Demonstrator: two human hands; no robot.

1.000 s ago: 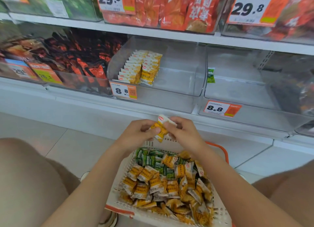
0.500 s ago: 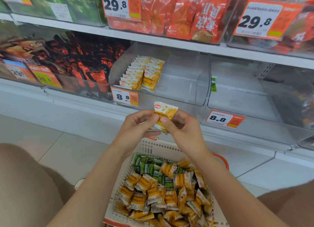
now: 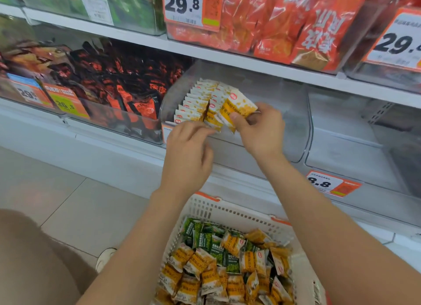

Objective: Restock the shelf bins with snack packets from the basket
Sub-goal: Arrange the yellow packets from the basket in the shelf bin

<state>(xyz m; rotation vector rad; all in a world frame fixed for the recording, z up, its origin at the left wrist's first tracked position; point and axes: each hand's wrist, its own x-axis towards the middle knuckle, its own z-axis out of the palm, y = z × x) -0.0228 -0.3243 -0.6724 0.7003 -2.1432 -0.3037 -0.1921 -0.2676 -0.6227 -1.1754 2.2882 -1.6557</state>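
Shelf bin (image 3: pixel 293 104): clear rigid plastic, smooth and glossy, with faint reflections on its walls. Held packet (image 3: pixel 239 106), pinched in the right hand (image 3: pixel 262 131): printed film with a slight sheen. Basket (image 3: pixel 227 211): white moulded plastic, perforated walls, matt, with orange plastic trim on the rim. Basket packets (image 3: pixel 205 266): crinkled, shiny film. Price tag (image 3: pixel 330 184) at the shelf's front edge: printed paper or card. Shelf board (image 3: pixel 227 62): smooth white finish, material not determinable. Floor (image 3: pixel 68 202): pale tiles, smooth, low sheen.
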